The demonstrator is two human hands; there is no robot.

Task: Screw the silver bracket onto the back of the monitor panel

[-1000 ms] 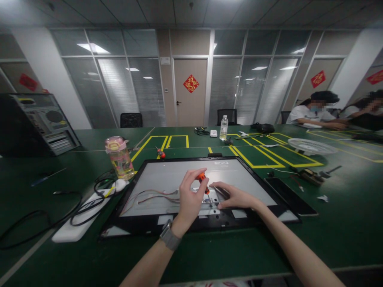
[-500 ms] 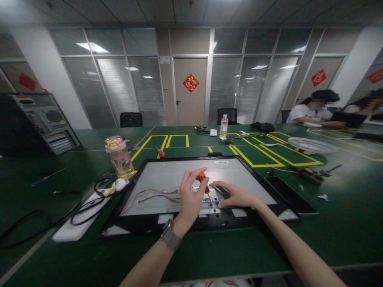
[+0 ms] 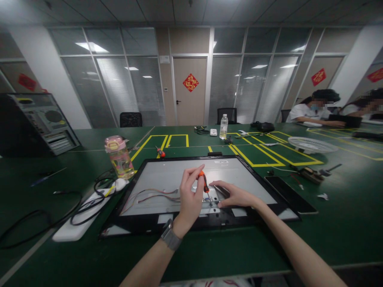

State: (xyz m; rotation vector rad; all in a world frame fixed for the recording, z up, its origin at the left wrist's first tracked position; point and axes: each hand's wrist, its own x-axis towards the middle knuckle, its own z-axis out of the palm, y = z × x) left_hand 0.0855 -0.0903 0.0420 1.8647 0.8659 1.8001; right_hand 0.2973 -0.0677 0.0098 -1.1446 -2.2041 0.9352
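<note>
A: Left to right, go.
B: Wires [image 3: 171, 193] on the display panel's back [image 3: 161, 173], then left hand [image 3: 191, 191], thumb and fingers pinching the handle of an orange-and-black screwdriver [image 3: 205, 184].
A: Axis?
B: Steep. Handle up, far-left; shaft slopes down, near-right, to the metal bracket [image 3: 212, 193] around the panel's middle. Tip touching? Can't tell.
A: And the right hand [image 3: 236, 195]?
B: Right of the shaft, thumb and fingers spread beside the bracket, dark piece [image 3: 220, 192] under them. Gripped or not, can't tell.
A: Nearer hand?
B: Left has the handle; right's nearer the tip.
</note>
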